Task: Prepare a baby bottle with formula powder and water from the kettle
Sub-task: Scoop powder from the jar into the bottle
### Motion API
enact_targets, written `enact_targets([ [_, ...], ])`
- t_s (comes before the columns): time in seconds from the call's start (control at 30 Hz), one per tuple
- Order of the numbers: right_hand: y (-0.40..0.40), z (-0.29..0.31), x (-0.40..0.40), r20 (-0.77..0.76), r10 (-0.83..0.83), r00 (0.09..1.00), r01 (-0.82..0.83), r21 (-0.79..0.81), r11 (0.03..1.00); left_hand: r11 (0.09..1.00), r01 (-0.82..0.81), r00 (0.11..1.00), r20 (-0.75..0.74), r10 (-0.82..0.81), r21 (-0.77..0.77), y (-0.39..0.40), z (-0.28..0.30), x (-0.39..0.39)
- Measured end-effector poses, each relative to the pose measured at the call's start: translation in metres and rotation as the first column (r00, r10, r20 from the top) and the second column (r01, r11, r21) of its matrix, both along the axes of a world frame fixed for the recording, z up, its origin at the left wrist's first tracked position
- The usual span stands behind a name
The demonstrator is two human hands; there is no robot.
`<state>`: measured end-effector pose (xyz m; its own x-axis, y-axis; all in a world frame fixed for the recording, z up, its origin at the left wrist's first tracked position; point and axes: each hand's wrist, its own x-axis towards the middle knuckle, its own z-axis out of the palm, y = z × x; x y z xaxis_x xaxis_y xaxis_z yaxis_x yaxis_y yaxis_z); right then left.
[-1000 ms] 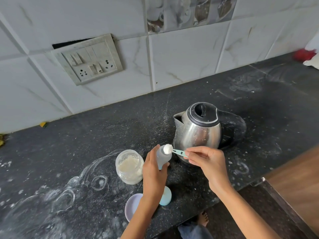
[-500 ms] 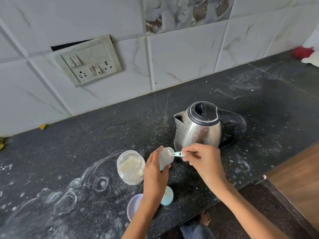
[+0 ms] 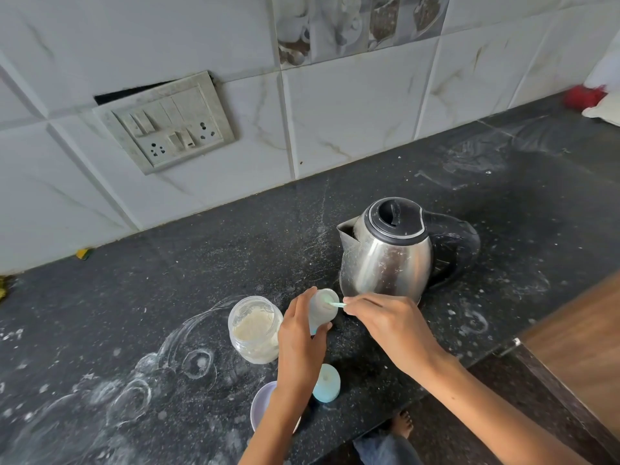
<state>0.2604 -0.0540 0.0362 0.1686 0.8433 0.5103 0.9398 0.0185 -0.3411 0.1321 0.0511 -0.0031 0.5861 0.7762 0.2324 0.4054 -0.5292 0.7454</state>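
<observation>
Bottle (image 3: 322, 308) stands on the counter (image 3: 201, 263) by the kettle (image 3: 385, 253), held in my left hand (image 3: 302, 344). My right hand (image 3: 389, 322) pinches the scoop (image 3: 335, 304), now tipped inside (a second ago it was heaped above). Powder is going in; water comes next.

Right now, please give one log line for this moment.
left hand: grips translucent baby bottle | right hand: tips small teal scoop into bottle

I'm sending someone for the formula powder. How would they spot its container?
Find the steel kettle on the dark counter. Nearer the front edge, left of the baby bottle, stands an open clear jar. It alone holds cream powder.
</observation>
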Motion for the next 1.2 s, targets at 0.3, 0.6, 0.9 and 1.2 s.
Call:
enact_targets([
  [0.3,-0.007,-0.003,0.004,0.111,0.136,0.984,-0.145,0.075,0.987,1.000,0.027,1.000,0.012,-0.027,0.007,-0.001,-0.002,-0.001],
  [0.6,-0.008,-0.007,0.011,0.088,0.160,0.983,-0.171,0.126,0.977,0.998,0.043,0.999,0.021,-0.043,-0.034,0.000,-0.005,-0.002],
  [0.9,-0.007,-0.001,0.013,0.066,0.145,0.987,-0.150,0.096,0.984,0.998,0.065,0.998,-0.010,-0.065,-0.015,0.003,-0.002,-0.003],
  [1.2,-0.008,0.006,0.015,-0.021,0.110,0.994,-0.108,0.072,0.992,0.996,0.093,0.996,-0.013,-0.093,-0.012,0.004,-0.003,-0.003],
])
